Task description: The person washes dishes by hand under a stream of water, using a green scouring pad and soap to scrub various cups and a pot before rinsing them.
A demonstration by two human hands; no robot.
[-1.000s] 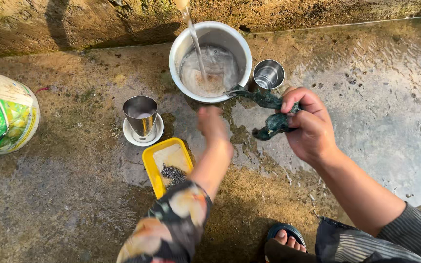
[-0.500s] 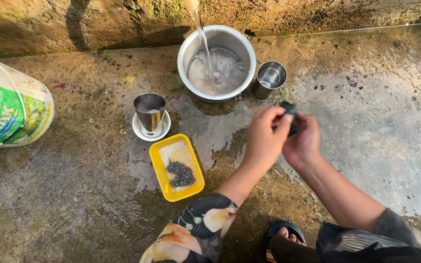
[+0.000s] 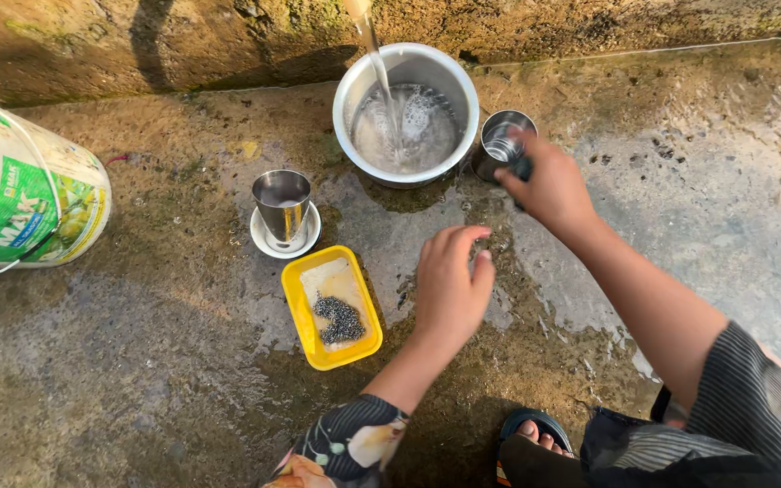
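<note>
- The right hand (image 3: 549, 185) is reaching the small steel cup (image 3: 503, 145) beside the steel pot (image 3: 406, 113), fingers curling on something dark; whether they grip the cup, I cannot tell.
- The left hand (image 3: 449, 287) is hovering empty, fingers loosely apart, near the yellow tray (image 3: 331, 307).
- Gripping the rim firmly seems wise; the wet floor (image 3: 137, 361) looks slippery.

Wet concrete floor (image 3: 725, 226), mossy wall (image 3: 589, 23)
</note>
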